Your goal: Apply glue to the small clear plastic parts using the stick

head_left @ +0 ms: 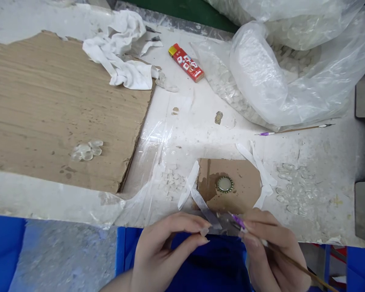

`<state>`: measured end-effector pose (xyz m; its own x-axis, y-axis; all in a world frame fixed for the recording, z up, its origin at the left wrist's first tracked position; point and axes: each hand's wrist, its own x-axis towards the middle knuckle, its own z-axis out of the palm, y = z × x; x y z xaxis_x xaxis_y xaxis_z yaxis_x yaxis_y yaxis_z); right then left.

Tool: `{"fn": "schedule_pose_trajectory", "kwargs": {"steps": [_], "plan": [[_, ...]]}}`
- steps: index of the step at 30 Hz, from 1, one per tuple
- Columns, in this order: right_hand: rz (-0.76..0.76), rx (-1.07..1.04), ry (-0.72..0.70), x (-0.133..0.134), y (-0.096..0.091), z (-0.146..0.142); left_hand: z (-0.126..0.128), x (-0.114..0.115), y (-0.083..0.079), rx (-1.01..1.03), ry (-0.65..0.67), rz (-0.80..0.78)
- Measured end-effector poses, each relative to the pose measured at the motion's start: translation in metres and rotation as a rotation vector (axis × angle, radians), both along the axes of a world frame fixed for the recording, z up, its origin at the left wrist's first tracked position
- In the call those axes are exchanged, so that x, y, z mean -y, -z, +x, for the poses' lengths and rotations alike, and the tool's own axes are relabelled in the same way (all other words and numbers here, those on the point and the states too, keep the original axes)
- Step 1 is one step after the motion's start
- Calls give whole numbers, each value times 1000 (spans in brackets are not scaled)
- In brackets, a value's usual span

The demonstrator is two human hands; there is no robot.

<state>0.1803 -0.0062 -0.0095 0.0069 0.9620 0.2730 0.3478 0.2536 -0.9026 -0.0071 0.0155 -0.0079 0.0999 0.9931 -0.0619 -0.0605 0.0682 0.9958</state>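
Note:
My left hand (167, 247) is at the table's near edge, thumb and fingers pinched on a small clear piece (204, 231). My right hand (269, 251) is closed around a thin wooden stick with a purple tip (239, 221), the tip pointing at the small piece. Just beyond the hands lies a brown cardboard patch (246, 182) with a bottle cap (224, 184) on it. White paper strips (190, 184) lie around the patch.
A big cardboard sheet (48, 105) covers the left, with clear pieces (86, 151) on it. White rag (121, 48), red lighter (186, 62), plastic bags of clear pieces (276, 77), a second stick (295, 129), loose clear pieces (293, 186) at right. Blue bin (127, 243) below.

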Motion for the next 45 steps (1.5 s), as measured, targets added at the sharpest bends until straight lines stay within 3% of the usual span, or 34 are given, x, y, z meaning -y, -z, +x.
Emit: {"fn": "schedule_pose_trajectory", "kwargs": {"steps": [5, 10, 15, 21, 29, 45], "plan": [[116, 165, 93, -13, 9, 2, 3, -4, 2, 128, -26, -170], [127, 279, 90, -23, 8, 1, 3, -3, 9, 192, -35, -249], [89, 67, 97, -12, 10, 2, 3, -3, 10, 147, -27, -228], [-114, -250, -38, -8, 2, -3, 4, -5, 9, 87, -16, -178], [-202, -226, -117, -12, 0, -7, 3, -1, 12, 99, -15, -155], [-180, -138, -132, -11, 1, -6, 2, -1, 13, 81, 10, -114]]}}
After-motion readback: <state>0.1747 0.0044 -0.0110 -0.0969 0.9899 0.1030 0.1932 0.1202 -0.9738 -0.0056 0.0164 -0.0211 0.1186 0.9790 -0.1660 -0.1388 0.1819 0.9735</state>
